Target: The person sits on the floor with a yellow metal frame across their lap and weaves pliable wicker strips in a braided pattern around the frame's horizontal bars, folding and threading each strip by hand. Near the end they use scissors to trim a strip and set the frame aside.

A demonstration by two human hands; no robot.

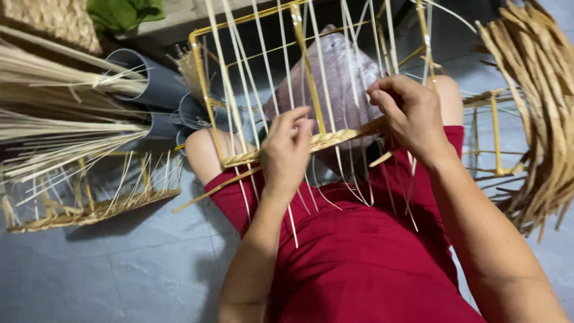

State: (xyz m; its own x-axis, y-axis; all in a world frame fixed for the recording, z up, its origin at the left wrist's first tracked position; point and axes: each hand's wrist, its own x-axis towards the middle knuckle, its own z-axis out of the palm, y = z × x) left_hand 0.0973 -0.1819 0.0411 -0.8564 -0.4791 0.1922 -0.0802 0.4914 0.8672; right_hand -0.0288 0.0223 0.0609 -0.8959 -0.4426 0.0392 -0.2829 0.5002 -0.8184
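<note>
My left hand (286, 152) has its fingers (297, 119) curled and pinching the woven straw band (323, 141) that runs along the lower bar of the yellow wire frame (200, 66) resting over my lap. My right hand (412, 116) closes its fingertips on the same band at its right end, thin pale reed strands (281, 66) rising between both hands. A half-woven frame (89, 203) sits on the grey tiled floor (131, 269) to my left.
</note>
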